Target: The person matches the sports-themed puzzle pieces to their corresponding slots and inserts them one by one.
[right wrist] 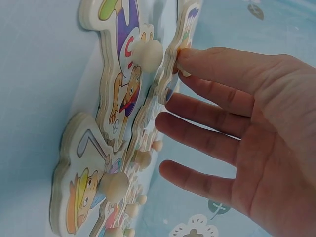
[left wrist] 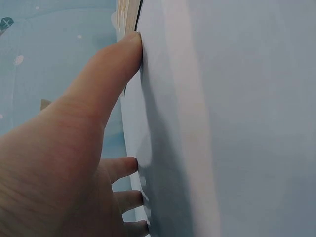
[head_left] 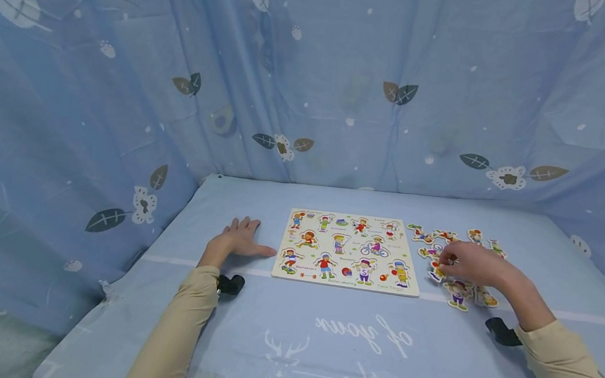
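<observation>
A wooden puzzle board (head_left: 348, 252) printed with children playing sports lies flat on the table. My left hand (head_left: 238, 238) rests on the cloth at its left, fingers spread, with the thumb (left wrist: 123, 52) at the board's edge; I cannot tell if they touch. My right hand (head_left: 473, 263) pinches a knobbed puzzle piece (right wrist: 186, 29) between thumb and index finger, its other fingers extended. Close by lie loose pieces, among them a purple-clad baseball figure (right wrist: 129, 54) with a round wooden knob and a yellow-capped golfer (right wrist: 81, 182). The pinched piece's knob is mostly hidden by the fingers.
Several more puzzle pieces (head_left: 420, 235) lie scattered and partly overlapping right of the board. A pale blue cloth (head_left: 292, 335) with mirrored lettering covers the table. Blue leaf-patterned curtains (head_left: 335, 97) hang behind and at the sides. Black wrist cameras (head_left: 231, 284) sit beneath both forearms.
</observation>
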The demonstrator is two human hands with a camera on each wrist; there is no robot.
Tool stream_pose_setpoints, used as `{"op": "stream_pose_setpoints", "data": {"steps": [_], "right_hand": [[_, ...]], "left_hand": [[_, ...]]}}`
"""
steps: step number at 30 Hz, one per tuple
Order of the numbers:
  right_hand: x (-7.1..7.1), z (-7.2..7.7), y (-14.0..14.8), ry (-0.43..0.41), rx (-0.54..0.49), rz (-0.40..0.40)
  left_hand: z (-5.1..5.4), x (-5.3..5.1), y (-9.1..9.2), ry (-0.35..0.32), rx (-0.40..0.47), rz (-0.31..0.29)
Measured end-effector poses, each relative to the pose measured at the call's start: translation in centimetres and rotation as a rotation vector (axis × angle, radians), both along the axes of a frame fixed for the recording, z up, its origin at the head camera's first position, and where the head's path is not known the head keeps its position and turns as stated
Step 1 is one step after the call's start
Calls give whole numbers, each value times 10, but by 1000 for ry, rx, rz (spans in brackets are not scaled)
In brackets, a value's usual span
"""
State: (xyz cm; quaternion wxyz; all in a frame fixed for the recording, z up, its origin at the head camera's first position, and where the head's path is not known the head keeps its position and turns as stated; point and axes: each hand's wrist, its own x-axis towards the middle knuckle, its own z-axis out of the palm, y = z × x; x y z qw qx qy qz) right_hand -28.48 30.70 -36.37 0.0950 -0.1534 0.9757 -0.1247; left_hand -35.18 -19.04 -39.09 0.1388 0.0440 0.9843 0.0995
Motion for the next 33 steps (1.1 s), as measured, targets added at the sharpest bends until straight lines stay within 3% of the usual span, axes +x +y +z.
{"op": "stream_pose_setpoints", "data": {"steps": [20, 33], "right_hand": [[-2, 1, -8, 85, -16, 41], [2, 0, -28, 146, 14, 91]], "left_hand": [[2, 0, 1, -9, 12, -7], [0, -2, 1, -23, 3, 8]]}}
